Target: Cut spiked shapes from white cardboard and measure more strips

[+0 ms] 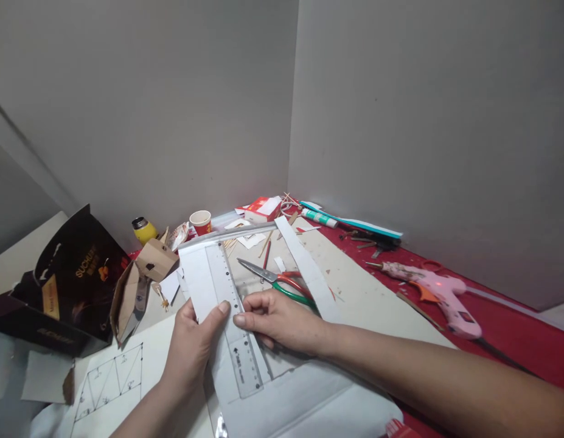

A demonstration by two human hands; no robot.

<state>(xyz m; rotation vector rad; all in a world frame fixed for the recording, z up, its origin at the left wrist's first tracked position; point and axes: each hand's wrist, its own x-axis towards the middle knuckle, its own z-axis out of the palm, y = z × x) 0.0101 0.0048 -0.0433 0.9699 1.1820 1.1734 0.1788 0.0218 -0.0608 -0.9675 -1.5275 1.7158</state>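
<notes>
My left hand [194,340] is closed round the left edge of a white cardboard sheet [198,277], its thumb pressing a clear plastic ruler [247,365] flat against it. The ruler lies lengthwise along the cardboard. My right hand [282,319] pinches the ruler's right edge, thumb on top; the fingers beneath are partly hidden, as is the cardboard edge there. Scissors [277,277] with red and green handles lie open on the table just beyond my right hand. A long white cardboard strip [304,261] slants away to the right of them.
A pink glue gun [439,292] lies on the red table cover [505,328] at right. To the left are a black box [81,274], a brown cardboard piece [156,261] and a line drawing [111,383]. A paper cup [201,222] and yellow jar [145,230] stand behind.
</notes>
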